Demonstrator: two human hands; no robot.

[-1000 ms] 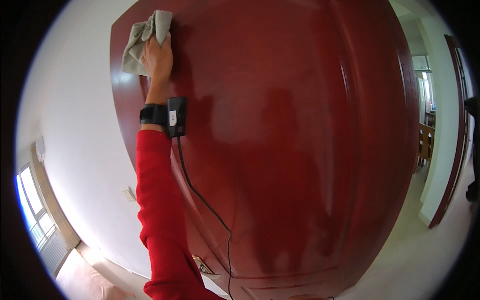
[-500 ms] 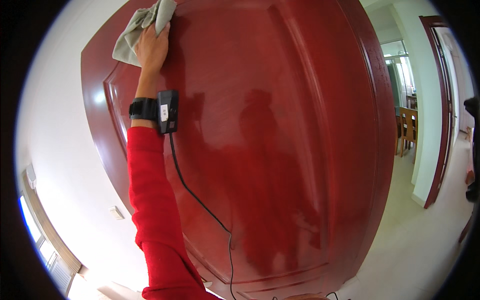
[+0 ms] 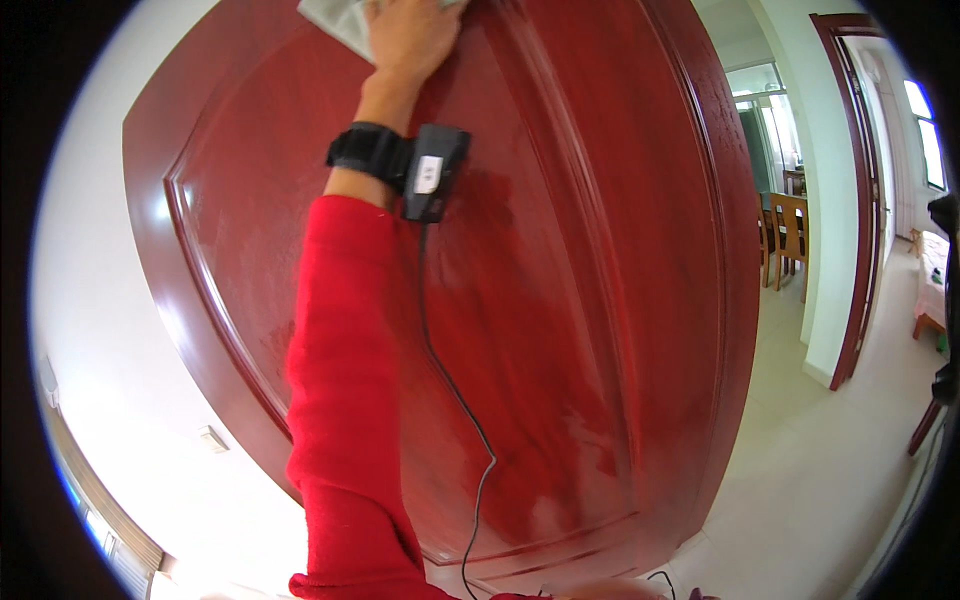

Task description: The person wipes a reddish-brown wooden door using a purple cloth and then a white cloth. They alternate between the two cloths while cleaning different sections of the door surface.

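Left hand (image 3: 412,38) gripped pale grey cloth (image 3: 340,22) against red-brown door (image 3: 520,300), high at eleven o'clock. Wiping seemed under way, unfinished; streaky reflections (image 3: 545,465) toward five o'clock left cleaned share untellable. Right hand unseen, grip untellable

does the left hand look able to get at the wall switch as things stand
Probably not: the left hand holds the grey cloth against the red door, and the wall switch sits lower, beyond the door's left edge.
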